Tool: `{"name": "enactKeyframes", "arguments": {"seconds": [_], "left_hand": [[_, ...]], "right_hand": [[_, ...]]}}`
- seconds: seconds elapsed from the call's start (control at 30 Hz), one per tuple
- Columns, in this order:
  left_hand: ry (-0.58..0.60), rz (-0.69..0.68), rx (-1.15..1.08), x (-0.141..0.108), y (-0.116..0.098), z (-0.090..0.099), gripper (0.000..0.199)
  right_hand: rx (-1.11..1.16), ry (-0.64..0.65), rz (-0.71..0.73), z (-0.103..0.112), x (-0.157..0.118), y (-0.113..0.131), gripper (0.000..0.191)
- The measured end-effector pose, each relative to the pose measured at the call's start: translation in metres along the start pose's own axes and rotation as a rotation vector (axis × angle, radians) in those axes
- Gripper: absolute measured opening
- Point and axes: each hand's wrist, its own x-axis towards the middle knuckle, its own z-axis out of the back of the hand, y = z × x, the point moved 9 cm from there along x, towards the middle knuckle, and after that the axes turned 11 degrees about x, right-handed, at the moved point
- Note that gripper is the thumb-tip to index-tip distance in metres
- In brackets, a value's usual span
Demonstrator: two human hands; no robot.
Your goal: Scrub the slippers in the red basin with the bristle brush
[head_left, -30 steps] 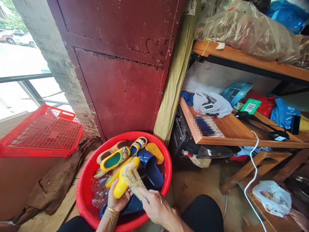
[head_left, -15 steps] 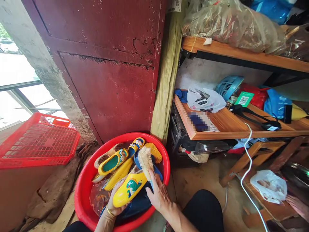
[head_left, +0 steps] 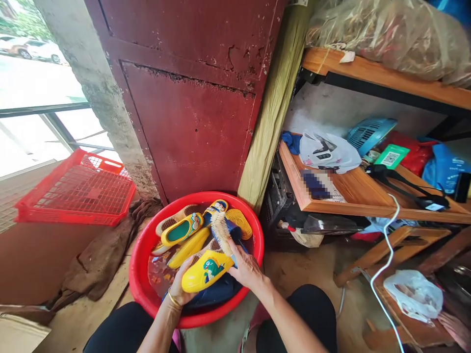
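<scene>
Our left hand (head_left: pixel 181 285) grips the glossy yellow shoe with a green dinosaur (head_left: pixel 201 277) above the round red plastic tub (head_left: pixel 137 274), its fingers partly hidden behind the shoe. Our right hand (head_left: pixel 246 268) clasps the pale-bristled brush (head_left: pixel 220 230) just beside the shoe.

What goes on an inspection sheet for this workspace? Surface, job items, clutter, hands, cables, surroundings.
Surface: red basin on the floor, water inside.
Job items: yellow dinosaur shoe, bristle brush; other footwear in the basin.
Clutter: red plastic crate, brown cloth; white plastic bag on the wooden shelf.
Hands: left hand holds the shoe; right hand grips the brush.
Cables: white cable hanging over the shelf's edge.
Surroundings: dark red door behind the basin.
</scene>
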Motion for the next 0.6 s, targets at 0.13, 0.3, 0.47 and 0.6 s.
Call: {"name": "enactKeyframes", "arguments": {"seconds": [0.13, 0.3, 0.47, 0.6], "left_hand": [[0.011, -0.068, 0.084, -0.009, -0.005, -0.007, 0.039], [-0.005, -0.016, 0.180, -0.020, -0.007, -0.022, 0.050], [-0.008, 0.106, 0.232, -0.022, -0.009, -0.037, 0.055], [0.034, 0.142, 0.253, -0.024, -0.013, -0.049, 0.058]], "right_hand": [[0.163, -0.123, -0.062, 0.001, -0.011, -0.011, 0.103], [0.323, -0.190, -0.133, -0.013, -0.026, -0.025, 0.107], [0.482, -0.294, -0.162, -0.016, -0.040, -0.040, 0.106], [0.616, -0.347, -0.211, -0.016, -0.047, -0.046, 0.108]]}}
